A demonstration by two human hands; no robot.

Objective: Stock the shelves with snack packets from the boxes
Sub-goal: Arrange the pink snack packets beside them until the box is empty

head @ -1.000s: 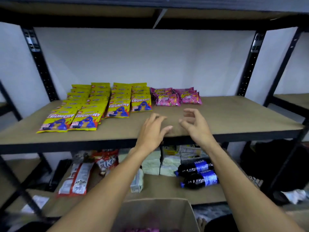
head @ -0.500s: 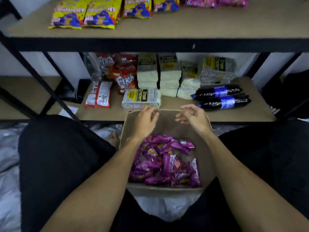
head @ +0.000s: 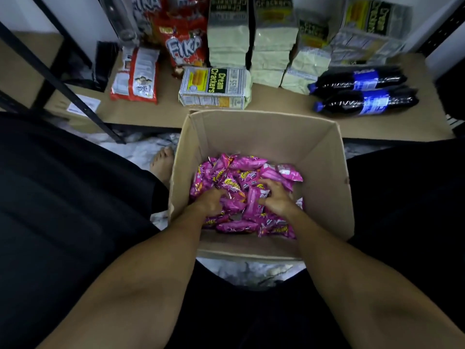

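Note:
An open cardboard box (head: pixel 324 172) stands on the floor between my knees. Its bottom is covered with several pink snack packets (head: pixel 247 163) in a loose pile. Both my hands reach down inside the box. My left hand (head: pixel 210 201) digs into the left side of the pile, its fingers curled round packets. My right hand (head: pixel 276 199) lies on the middle of the pile, fingers curled over a pink packet. The packets under my palms are hidden.
Just beyond the box runs the lower shelf board (head: pixel 276 103), holding a cream crackers pack (head: pixel 214 88), stacked cracker packs (head: pixel 273 39), red snack bags (head: pixel 185 46) and two dark soda bottles (head: pixel 364 102). A black shelf brace (head: pixel 57 79) slants at left. My bare foot (head: pixel 162 159) is beside the box.
My view dropped from the upper shelf to the box. Both hands came down from the shelf edge, passed the box rim and sank into the pink packets.

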